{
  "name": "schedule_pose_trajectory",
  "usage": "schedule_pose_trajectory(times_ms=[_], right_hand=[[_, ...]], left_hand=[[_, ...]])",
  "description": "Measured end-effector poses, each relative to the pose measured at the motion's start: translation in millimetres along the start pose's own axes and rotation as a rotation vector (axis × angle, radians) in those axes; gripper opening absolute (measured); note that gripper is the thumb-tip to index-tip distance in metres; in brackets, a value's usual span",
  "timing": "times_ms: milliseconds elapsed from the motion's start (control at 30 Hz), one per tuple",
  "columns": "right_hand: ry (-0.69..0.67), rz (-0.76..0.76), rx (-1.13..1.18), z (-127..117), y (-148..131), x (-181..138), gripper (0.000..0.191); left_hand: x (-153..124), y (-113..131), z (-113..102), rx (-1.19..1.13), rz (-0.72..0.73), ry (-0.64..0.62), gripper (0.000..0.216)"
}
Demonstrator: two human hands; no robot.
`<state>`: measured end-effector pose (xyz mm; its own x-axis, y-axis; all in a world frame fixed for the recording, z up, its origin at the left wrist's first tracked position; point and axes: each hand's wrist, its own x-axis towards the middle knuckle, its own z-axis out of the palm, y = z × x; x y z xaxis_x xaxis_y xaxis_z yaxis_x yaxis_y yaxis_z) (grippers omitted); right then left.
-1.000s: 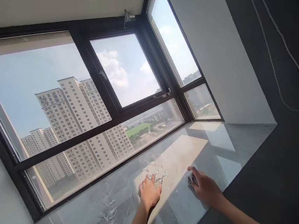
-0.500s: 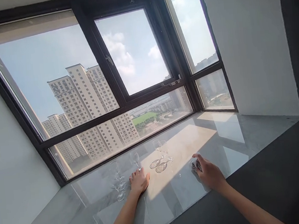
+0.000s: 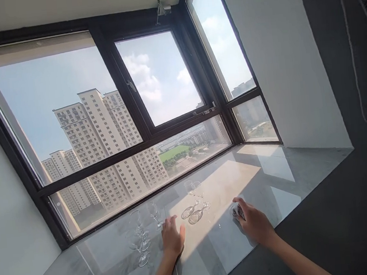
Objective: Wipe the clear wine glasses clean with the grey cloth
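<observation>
My left hand [image 3: 173, 238] is just above or on the stone sill, fingers extended and thumb apart, with nothing visible in it. Just left of it a clear stemmed glass [image 3: 154, 213] stands upright. Two more stemmed glasses, a rear one [image 3: 135, 220] and a front one [image 3: 143, 257], are farther left. Another pair, a left glass [image 3: 189, 188] and a right glass [image 3: 198, 190], stands in the sunlit patch beyond my left hand. My right hand [image 3: 255, 222] is closed around a crumpled white and dark cloth [image 3: 237, 211], low over the sill; its folds are partly hidden by my fingers.
The pale glossy sill [image 3: 220, 250] ends in a front edge on my side. Dark window frames [image 3: 139, 147] border it at the back, with tall buildings outside. White walls flank both ends. A thin pale cord [image 3: 356, 82] hangs at the far right.
My left hand has come away from the stemmed glass, which now stands on its left. My right hand keeps the cloth in about the same place. The view has tilted slightly upward.
</observation>
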<state>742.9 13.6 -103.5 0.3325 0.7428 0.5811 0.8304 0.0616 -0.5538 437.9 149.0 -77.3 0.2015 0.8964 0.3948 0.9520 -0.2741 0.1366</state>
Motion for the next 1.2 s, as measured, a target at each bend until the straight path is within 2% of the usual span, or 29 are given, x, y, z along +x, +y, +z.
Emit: schedule_pose_trajectory(times_ms=[67,100,200,333,500,600,700,833,967,1067,1200], right_hand=[[0.009,0.002,-0.010,-1.4,-1.2,-0.3,0.039],[0.010,0.006,-0.017,-2.1,-1.8,-0.5,0.039],[0.008,0.013,-0.029,-3.5,-3.8,-0.8,0.038],[0.000,0.015,-0.031,-4.3,-5.2,-0.3,0.039],[0.009,0.014,-0.020,-5.3,-5.0,0.2,0.038],[0.007,0.006,-0.005,-5.6,-4.4,-0.1,0.038],[-0.011,0.011,0.002,-5.6,-3.7,-0.9,0.037],[-0.041,0.035,0.005,-5.5,-2.1,-1.6,0.036],[-0.057,0.037,0.006,-4.8,0.9,-1.3,0.037],[-0.060,0.050,0.007,-4.7,3.1,-1.1,0.037],[-0.070,0.058,0.037,-5.1,5.9,-1.8,0.038]], left_hand=[[0.3,22.8,2.6,-0.077,0.197,-0.011,0.049],[3.1,34.0,4.9,-0.100,0.238,-0.030,0.050],[20.2,61.2,13.9,-0.113,0.226,-0.141,0.055],[44.6,80.2,23.7,-0.110,0.250,-0.265,0.057],[50.3,87.1,26.2,-0.049,0.276,-0.247,0.050],[40.1,84.0,24.0,-0.012,0.216,-0.197,0.047],[20.4,70.7,17.6,-0.011,0.134,-0.148,0.044],[-15.5,37.0,0.8,0.012,0.044,-0.087,0.040],[-44.4,5.2,-17.6,0.072,-0.015,-0.086,0.041],[-51.8,-6.2,-23.4,0.104,-0.116,-0.110,0.047],[-48.6,-8.3,-22.3,0.112,-0.265,-0.145,0.055]])
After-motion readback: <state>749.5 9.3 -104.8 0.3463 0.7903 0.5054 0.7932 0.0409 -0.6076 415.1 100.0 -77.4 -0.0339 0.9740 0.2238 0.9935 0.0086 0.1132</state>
